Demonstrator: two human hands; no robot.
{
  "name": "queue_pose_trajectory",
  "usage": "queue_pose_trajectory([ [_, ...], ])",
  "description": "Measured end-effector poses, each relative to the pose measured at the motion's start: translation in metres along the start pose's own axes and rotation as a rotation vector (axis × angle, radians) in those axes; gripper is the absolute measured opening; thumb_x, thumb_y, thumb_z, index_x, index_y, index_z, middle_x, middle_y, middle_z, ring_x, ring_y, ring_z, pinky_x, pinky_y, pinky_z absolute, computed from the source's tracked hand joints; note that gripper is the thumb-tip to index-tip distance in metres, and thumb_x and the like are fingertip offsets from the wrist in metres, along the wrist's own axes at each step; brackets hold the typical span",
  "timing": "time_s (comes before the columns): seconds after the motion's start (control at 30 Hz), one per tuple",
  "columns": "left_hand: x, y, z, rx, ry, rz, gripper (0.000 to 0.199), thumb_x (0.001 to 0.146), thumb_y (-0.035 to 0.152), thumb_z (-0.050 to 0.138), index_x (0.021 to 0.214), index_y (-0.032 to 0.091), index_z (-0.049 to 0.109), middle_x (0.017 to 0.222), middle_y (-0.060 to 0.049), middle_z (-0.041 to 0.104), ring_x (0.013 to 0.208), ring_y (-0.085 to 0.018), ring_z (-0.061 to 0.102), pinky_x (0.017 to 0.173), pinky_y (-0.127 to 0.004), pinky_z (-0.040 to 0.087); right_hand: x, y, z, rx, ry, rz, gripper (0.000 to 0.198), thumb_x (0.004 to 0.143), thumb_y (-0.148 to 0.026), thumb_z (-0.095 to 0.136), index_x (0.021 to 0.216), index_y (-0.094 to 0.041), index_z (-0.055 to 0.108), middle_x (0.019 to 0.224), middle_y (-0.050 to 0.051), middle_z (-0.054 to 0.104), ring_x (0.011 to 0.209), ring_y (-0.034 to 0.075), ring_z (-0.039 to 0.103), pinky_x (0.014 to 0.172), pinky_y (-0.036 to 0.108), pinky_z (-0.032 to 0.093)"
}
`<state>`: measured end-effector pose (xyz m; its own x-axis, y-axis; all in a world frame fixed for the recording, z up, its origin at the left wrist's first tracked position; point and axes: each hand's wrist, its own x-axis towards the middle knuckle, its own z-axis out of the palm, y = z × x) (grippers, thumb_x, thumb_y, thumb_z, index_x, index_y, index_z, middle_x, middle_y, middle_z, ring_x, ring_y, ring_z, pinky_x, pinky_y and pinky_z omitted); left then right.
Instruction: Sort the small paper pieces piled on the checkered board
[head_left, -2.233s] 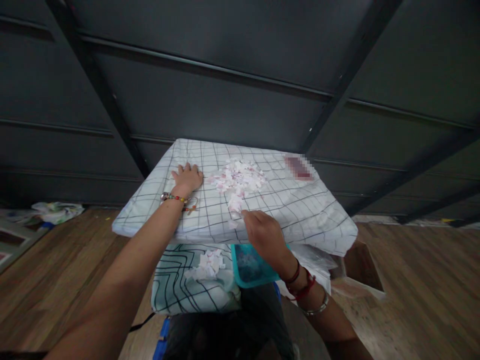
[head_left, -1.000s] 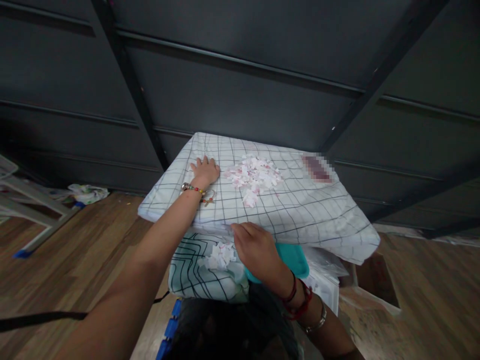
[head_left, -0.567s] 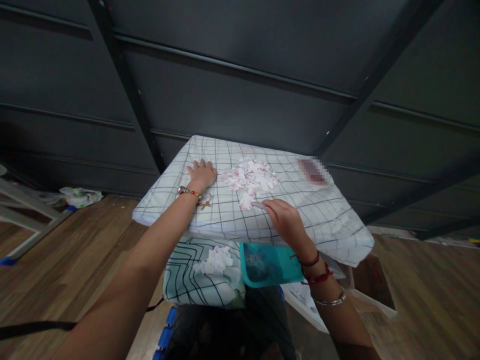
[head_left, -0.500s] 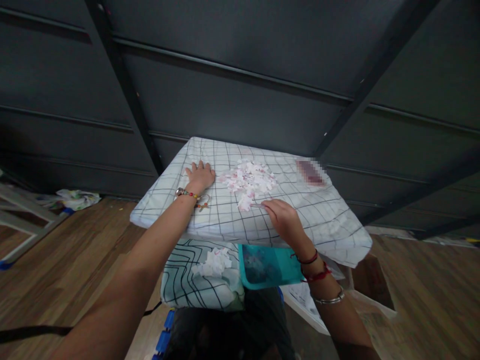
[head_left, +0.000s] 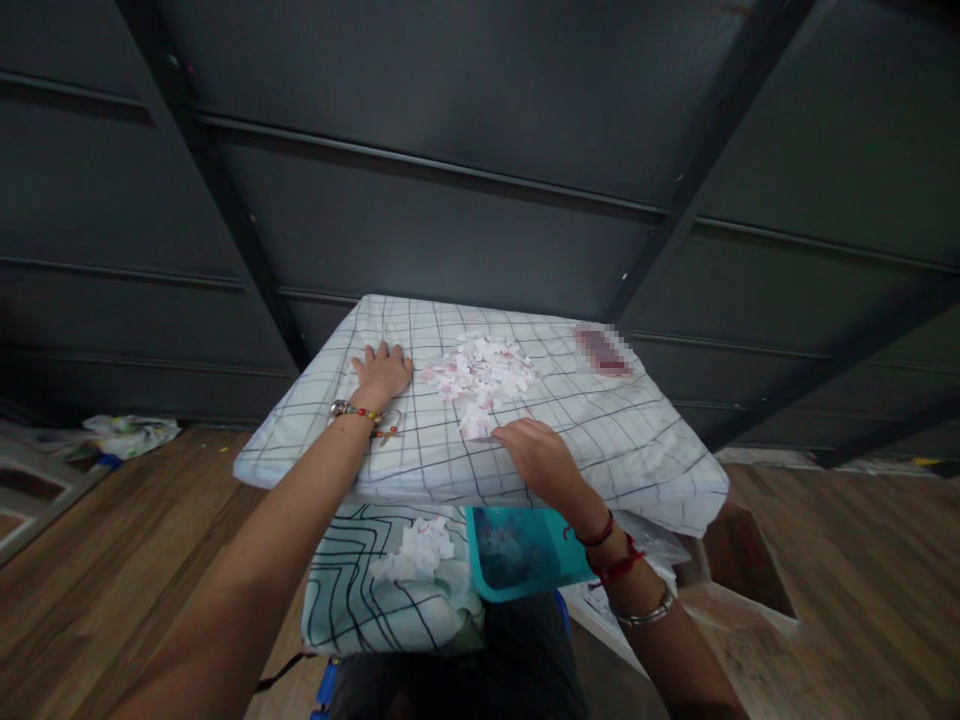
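Observation:
My left hand (head_left: 384, 375) lies flat with its fingers spread on a white checked cloth (head_left: 622, 440) that covers the small table. To its right is a heap of small white paper pieces (head_left: 487, 368), some with pink marks. A smaller clump of these pieces (head_left: 476, 420) sits at the heap's near edge. My right hand (head_left: 536, 455) is closed in a pinch, its fingertips beside that clump. Whatever lies between those fingertips is too small to make out.
Below the table's front edge are a teal plastic tray (head_left: 480, 570) and, left of it, folded checked fabric (head_left: 345, 590) bearing more white pieces (head_left: 420, 550). A blurred-out reddish item (head_left: 602, 350) lies at the table's right. A dark panelled wall (head_left: 450, 230) stands behind; an open box (head_left: 742, 560) is on the floor.
The whole view has shifted slightly, so everything appears lower and a little to the left. My left hand stays flat. A thin strip seen earlier at my right fingertips no longer shows clearly.

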<state>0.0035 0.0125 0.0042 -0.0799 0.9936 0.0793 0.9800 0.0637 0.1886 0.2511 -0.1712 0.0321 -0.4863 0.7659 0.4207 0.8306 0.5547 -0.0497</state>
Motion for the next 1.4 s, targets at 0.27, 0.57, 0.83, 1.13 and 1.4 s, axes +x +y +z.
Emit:
queue_pose_trajectory([
  [0.27, -0.002, 0.001, -0.003, -0.017, -0.009, -0.002, 0.06, 0.088, 0.042, 0.017, 0.14, 0.018, 0.036, 0.151, -0.012, 0.023, 0.137, -0.035, 0.017, 0.105, -0.061, 0.019, 0.002, -0.017, -0.004, -0.066, -0.046, -0.002, 0.023, 0.089, -0.008, 0.045, 0.098, -0.017, 0.064, 0.086, 0.005, 0.065, 0.083, 0.017, 0.056, 0.076, 0.029, 0.042],
  [0.57, -0.003, 0.002, -0.004, -0.027, -0.022, 0.002, 0.06, 0.088, 0.041, 0.018, 0.141, 0.017, 0.034, 0.152, -0.011, 0.02, 0.138, -0.036, 0.016, 0.106, -0.061, 0.017, -0.005, -0.017, -0.011, -0.045, -0.023, -0.006, 0.025, 0.088, -0.007, 0.045, 0.101, -0.016, 0.064, 0.088, 0.005, 0.065, 0.082, 0.017, 0.054, 0.073, 0.029, 0.041],
  [0.83, -0.002, 0.001, -0.001, -0.018, -0.007, -0.001, 0.06, 0.088, 0.041, 0.018, 0.141, 0.017, 0.035, 0.152, -0.011, 0.021, 0.137, -0.036, 0.017, 0.105, -0.061, 0.018, -0.016, -0.014, -0.016, -0.026, -0.03, -0.099, 0.022, 0.087, -0.006, 0.047, 0.094, -0.016, 0.065, 0.081, 0.004, 0.063, 0.08, 0.016, 0.053, 0.072, 0.029, 0.039],
  [1.13, -0.002, 0.001, -0.002, -0.023, -0.004, 0.004, 0.058, 0.088, 0.041, 0.019, 0.139, 0.018, 0.036, 0.152, -0.011, 0.023, 0.137, -0.036, 0.017, 0.105, -0.061, 0.018, -0.031, 0.001, -0.024, -0.026, -0.021, -0.081, 0.023, 0.085, -0.004, 0.047, 0.089, -0.016, 0.066, 0.082, 0.005, 0.065, 0.078, 0.016, 0.053, 0.072, 0.029, 0.039],
  [1.4, -0.003, 0.002, -0.004, -0.021, -0.009, -0.004, 0.059, 0.088, 0.042, 0.019, 0.139, 0.019, 0.036, 0.152, -0.011, 0.023, 0.137, -0.035, 0.017, 0.105, -0.061, 0.018, -0.013, 0.0, -0.023, -0.054, -0.033, -0.06, 0.023, 0.087, -0.005, 0.046, 0.093, -0.017, 0.065, 0.084, 0.005, 0.065, 0.081, 0.017, 0.054, 0.073, 0.029, 0.038],
])
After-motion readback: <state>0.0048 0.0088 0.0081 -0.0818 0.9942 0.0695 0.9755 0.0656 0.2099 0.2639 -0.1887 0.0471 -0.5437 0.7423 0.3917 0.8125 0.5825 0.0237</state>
